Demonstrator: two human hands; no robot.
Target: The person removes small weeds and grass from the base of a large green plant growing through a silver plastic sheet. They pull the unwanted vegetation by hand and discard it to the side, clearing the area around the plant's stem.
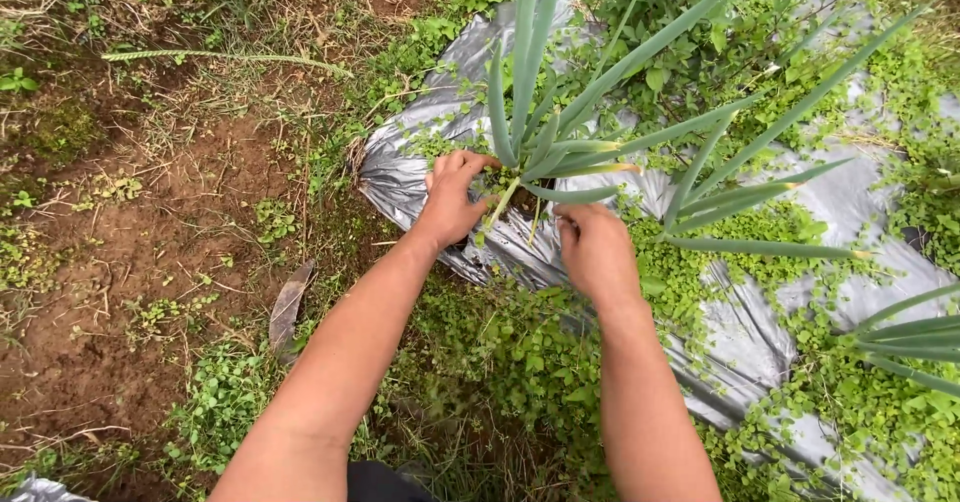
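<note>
Both hands work at the base of a green onion plant (545,152) growing through a hole near the left edge of the silver plastic mulch sheet (410,177). The left hand (452,200) curls around the stalks' base, fingers closed on them. The right hand (596,250) is loosely curled just beside the hole; whether it holds anything cannot be told. Small weeds (700,262) spread over the sheet.

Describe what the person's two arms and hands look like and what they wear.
Both forearms are bare to the bottom edge of the picture, no sleeves showing. The left hand and right hand wear no gloves, and no rings, watch or bands show. A dark garment shows between the arms.
</note>
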